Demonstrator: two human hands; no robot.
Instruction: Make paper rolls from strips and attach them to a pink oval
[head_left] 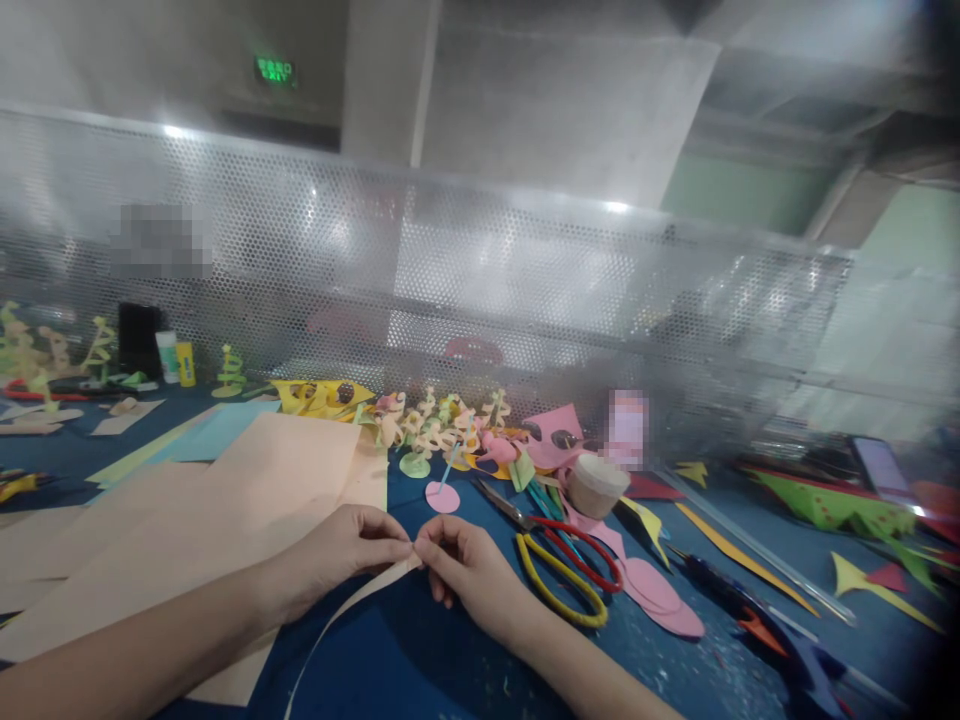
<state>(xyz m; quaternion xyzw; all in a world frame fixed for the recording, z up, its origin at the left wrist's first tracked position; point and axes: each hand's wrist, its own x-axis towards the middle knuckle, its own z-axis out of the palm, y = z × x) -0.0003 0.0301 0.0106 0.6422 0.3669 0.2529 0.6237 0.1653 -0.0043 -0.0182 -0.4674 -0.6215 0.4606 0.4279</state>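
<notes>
My left hand [356,548] and my right hand [465,565] meet at the middle, fingertips pinched together on one end of a thin pale paper strip [352,603]. The strip curves down and left toward the bottom edge. Just beyond the fingers, a pink paper disc [442,497] lies flat with a thin light-blue stick rising from it. Scissors [568,588] with red and yellow handles rest to the right of my right hand. Under and beyond my left forearm are large peach paper sheets [277,480].
Curled paper figures [442,425] stand at the back centre. A tape roll [596,485], pink paper ovals [664,598] and a blue glue gun [757,620] lie rightward. Glue containers [176,360] stand back left. A perforated metal screen [495,270] runs behind.
</notes>
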